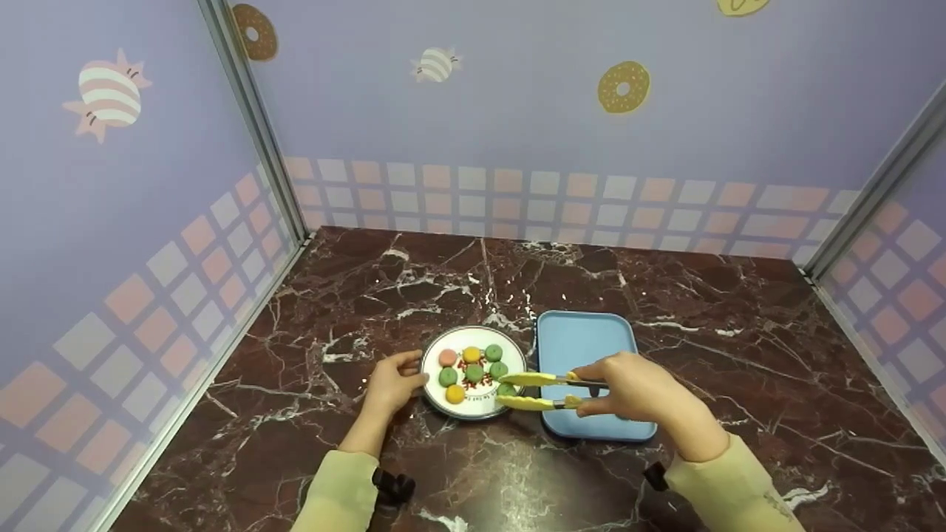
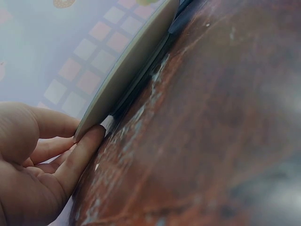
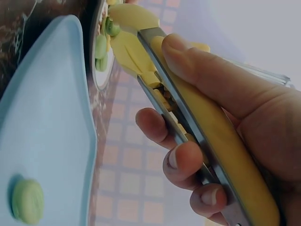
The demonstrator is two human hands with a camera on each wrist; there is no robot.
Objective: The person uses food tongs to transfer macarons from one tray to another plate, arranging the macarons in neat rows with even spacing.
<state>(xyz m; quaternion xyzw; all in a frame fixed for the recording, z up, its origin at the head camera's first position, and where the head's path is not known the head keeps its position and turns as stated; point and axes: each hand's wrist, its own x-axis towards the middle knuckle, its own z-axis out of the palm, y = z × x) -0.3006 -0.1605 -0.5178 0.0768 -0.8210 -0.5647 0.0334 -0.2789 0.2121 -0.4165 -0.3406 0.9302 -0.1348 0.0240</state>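
A white plate point(image 1: 484, 408) with a dark rim carries several green macarons point(image 1: 494, 352), two yellow macarons point(image 1: 455, 394) and a pink macaron point(image 1: 448, 357). My left hand point(image 1: 392, 383) pinches the plate's left edge; in the left wrist view the thumb point(image 2: 82, 157) lies under the rim. Yellow-tipped tongs point(image 1: 528, 379) are in the grip of my right hand point(image 1: 635, 388), thumb on one arm and fingers curled round the other. Their spread tips reach over the plate's right side, around a green macaron there, which they partly hide.
Right beside the plate lies a light blue tray point(image 1: 587, 336), partly under my right hand. One green macaron point(image 3: 28, 201) sits on it, hidden in the head view. Patterned panels point(image 1: 473, 199) enclose the dark marbled table point(image 1: 355, 295) at the back and sides.
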